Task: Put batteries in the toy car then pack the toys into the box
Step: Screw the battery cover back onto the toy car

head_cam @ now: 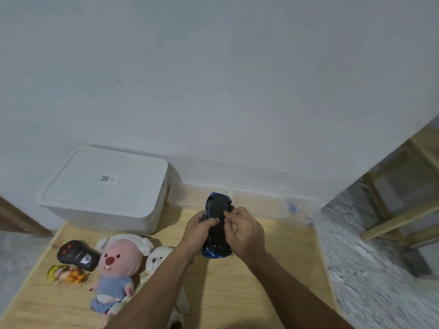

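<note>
1. We hold the car [217, 224] upside down above the table [261, 281], its black underside facing us, blue body showing at both ends.
2. Our left hand [199, 230] grips the car's left side, fingers clamped on it, thumb laid across the underside.
3. Our right hand [244, 230] closes on the right side, fingertips pinched together on the underside near the middle.
4. The table is pale wood and stands against a plain white wall [213, 79].
5. The box [107, 188], white with its lid on, sits at the table's back left, touching the wall.
6. Clear trays [259, 201] line the back edge by the wall; the rightmost holds something small and blue, too blurred to tell.
7. On the left lie a black remote [78, 255], a small yellow-orange toy [65, 274], a pink plush [116, 264] in blue clothes, and a white plush [158, 257] partly under our left arm.
8. Right of the table, grey marbled floor [368, 269] and a wooden frame [403, 198].
</note>
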Demonstrator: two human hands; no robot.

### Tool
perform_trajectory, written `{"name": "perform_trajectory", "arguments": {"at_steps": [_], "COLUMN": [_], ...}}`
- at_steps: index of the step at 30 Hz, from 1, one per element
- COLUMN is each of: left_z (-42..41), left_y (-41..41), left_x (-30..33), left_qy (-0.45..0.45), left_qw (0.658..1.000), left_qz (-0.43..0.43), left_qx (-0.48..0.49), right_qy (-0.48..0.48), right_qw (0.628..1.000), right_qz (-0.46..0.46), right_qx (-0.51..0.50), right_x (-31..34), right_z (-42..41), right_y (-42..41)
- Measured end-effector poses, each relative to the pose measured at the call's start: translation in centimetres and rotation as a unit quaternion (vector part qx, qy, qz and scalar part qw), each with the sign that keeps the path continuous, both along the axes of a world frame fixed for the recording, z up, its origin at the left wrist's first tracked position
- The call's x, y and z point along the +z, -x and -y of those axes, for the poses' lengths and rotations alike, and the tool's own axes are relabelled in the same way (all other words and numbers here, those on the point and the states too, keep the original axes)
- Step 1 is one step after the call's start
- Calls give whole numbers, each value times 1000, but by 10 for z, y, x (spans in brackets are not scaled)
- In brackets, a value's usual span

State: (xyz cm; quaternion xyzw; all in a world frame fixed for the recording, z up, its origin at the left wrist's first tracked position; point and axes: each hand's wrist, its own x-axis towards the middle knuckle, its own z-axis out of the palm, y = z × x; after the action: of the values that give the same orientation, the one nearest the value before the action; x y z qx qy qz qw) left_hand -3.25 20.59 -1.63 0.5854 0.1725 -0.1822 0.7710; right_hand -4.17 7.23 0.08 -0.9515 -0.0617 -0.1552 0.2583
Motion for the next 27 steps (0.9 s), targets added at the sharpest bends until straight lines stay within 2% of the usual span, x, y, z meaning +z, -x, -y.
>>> {"name": "perform_trajectory", "arguments": {"at_steps": [7,16,18,22,24,27], "left_z": [2,1,0,-2,-4,-5], "left_y": [1,-1,1,0,-1,-4], "left_x": [0,2,1,1,4,6], "left_qy": [0,-7,12,9,10,17], "left_qw": [1000,1000,1000,998,998,997], "left_qz": [-6,-11,-27,-53,-65,-79], "left_qx": [-2,-9,4,12,14,19], "right_qy": [-10,35,-2,-162,-256,-333], "right_qw": [999,998,995,973,943,899], "right_qz": [-53,-48,-92,-166,-206,-262], "right_qx": [-9,33,38,-6,-59,-109], "right_x": [2,3,2,7,14,20], "right_z": [1,7,8,7,7,12], "right_y": [-3,-7,-10,-11,-14,-25]}}
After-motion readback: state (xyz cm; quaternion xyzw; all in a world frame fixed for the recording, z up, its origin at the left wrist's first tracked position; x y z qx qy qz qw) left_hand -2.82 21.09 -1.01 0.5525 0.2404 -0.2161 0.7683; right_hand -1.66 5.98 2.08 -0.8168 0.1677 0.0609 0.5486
